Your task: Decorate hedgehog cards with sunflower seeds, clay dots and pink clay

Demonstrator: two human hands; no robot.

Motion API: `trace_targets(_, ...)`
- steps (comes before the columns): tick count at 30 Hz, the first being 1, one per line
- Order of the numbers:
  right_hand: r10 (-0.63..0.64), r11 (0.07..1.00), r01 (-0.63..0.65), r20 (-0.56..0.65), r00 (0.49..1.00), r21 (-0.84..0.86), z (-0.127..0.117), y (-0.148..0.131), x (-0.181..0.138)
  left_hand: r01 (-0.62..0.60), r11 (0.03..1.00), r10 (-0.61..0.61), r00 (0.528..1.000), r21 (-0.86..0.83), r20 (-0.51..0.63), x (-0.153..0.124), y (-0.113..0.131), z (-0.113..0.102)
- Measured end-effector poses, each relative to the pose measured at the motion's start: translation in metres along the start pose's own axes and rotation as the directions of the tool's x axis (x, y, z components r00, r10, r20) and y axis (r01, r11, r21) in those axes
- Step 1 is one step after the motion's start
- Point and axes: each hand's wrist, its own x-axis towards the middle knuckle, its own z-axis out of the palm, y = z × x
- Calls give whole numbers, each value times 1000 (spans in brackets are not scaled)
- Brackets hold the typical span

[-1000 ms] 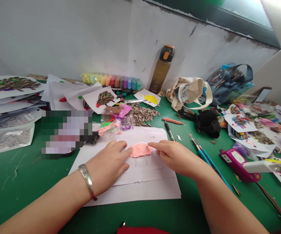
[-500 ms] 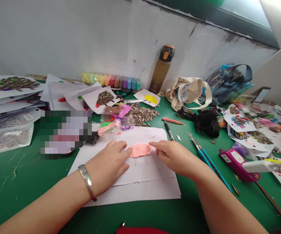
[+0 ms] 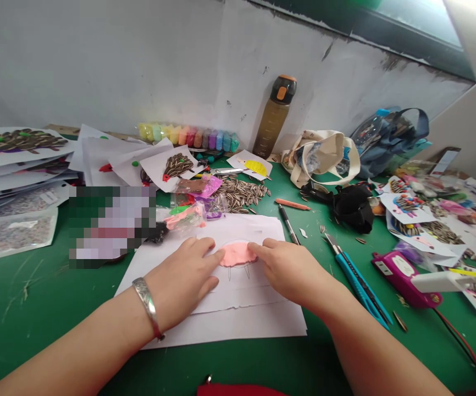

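A flattened patch of pink modelling clay lies inside a pencil outline on white paper. Thin drawn legs show below the clay. My left hand rests on the sheet with its fingers apart, the index fingertip at the clay's left edge. From the other side, my right hand presses its outstretched index fingertip onto the clay's right part. The other right fingers are bent and partly hidden under the hand. Neither hand holds anything.
Behind the paper are a pile of sunflower seeds and bags of clay. A pen, a blue utility knife and a magenta glue gun lie to the right. A bottle stands against the wall.
My right index fingertip has moved slightly left and down, from the outline's upper right edge onto the clay. My left hand has stayed in place.
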Motion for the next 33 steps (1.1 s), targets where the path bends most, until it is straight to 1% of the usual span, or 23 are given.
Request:
trace_targets(4,-9,977,10,-3,1000,215,-3,10,-1,-1,1000,1,1000,-3,-5,0,0,0)
trace_targets(6,-7,964,9,-8,1000,266,-4,12,-3,-2,1000,2,1000,-3,-7,0,0,1)
trace_targets(8,-2,968,3,-3,1000,251,-4,11,-3,-2,1000,2,1000,-3,-4,0,-1,1)
trace_targets(14,25,997,-25,10,1000,73,0,-2,0,3,1000,-3,1000,15,15,1,0,0)
trace_targets(19,40,999,-40,9,999,24,0,-7,2,10,1000,-11,999,16,32,0,0,0)
trace_targets(22,45,996,-46,6,999,76,-1,-4,3,5,1000,-5,1000,15,23,1,0,0)
trace_targets(27,14,946,-14,0,1000,324,-5,8,2,3,1000,-3,1000,5,13,-1,1,-1)
trace_targets(29,5,921,0,-12,1000,391,-7,11,1,4,1000,-4,1000,5,17,-1,1,-1)
trace_targets(31,-2,913,9,-17,1000,408,-7,10,0,4,1000,-4,1000,7,21,-1,1,-1)
trace_targets(33,-7,932,8,-3,1000,364,-5,7,0,2,1000,-2,1000,7,20,-1,1,-1)
